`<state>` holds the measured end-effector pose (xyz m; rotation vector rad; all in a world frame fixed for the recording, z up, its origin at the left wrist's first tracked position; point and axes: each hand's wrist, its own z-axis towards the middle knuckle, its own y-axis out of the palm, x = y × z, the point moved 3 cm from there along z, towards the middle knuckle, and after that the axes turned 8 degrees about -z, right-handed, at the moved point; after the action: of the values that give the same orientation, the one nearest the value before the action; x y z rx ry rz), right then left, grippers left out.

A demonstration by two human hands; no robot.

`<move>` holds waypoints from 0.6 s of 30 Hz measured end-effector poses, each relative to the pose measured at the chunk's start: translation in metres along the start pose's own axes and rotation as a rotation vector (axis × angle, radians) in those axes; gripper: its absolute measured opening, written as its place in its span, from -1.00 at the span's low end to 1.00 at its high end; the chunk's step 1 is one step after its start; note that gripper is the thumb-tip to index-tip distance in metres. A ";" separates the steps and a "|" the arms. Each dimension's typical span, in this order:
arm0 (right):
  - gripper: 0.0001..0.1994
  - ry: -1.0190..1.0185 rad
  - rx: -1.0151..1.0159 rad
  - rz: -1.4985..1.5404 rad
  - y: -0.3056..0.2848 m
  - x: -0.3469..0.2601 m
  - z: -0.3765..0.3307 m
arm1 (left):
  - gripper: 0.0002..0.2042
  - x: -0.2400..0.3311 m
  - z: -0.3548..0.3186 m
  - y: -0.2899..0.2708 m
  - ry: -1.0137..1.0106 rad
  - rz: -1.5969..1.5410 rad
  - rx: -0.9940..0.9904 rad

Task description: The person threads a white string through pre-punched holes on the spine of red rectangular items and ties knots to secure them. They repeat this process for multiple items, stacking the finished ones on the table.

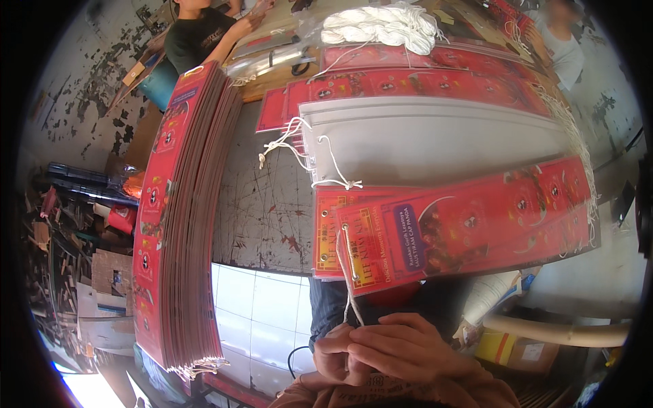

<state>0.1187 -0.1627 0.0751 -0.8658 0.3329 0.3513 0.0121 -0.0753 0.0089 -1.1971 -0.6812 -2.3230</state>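
Note:
A long red printed hanging sign (pixel 476 221) lies on top of other signs at the table's near right edge. White string (pixel 349 289) passes through the eyelets at its left end and hangs down to my hands. My left hand (pixel 335 355) is closed, with the string's ends pinched at its fingertips. Against it, my right hand (pixel 401 345) is also closed at the fingertips on the string; the exact grip and any knot are hidden. Behind the red sign lie several grey-backed signs (pixel 435 143), with knotted string loops at their left ends.
A tall stack of red signs (pixel 180 224) stands along the left of the worn grey table (pixel 258 197). More red signs (pixel 415 85) and a white string bundle (pixel 381 26) lie at the back. Two people (pixel 187 41) are beyond. A yellow box (pixel 495 347) sits below right.

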 end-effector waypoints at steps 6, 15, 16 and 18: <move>-0.72 0.055 0.091 -0.067 0.006 0.000 -0.006 | -0.87 0.004 0.001 0.011 -0.158 -0.091 0.184; -0.77 0.078 0.162 0.091 0.023 -0.002 -0.008 | -0.72 0.001 -0.004 0.015 -0.081 -0.043 0.222; -0.78 0.074 0.166 0.071 0.024 -0.005 -0.009 | -0.68 0.000 0.000 0.015 -0.089 -0.053 0.181; -0.80 0.098 0.234 0.010 0.030 -0.012 -0.011 | -0.59 -0.001 0.004 0.018 -0.141 -0.102 0.164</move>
<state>0.0934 -0.1554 0.0532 -0.6532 0.4601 0.2733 0.0255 -0.0870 0.0137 -1.2858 -0.9830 -2.2279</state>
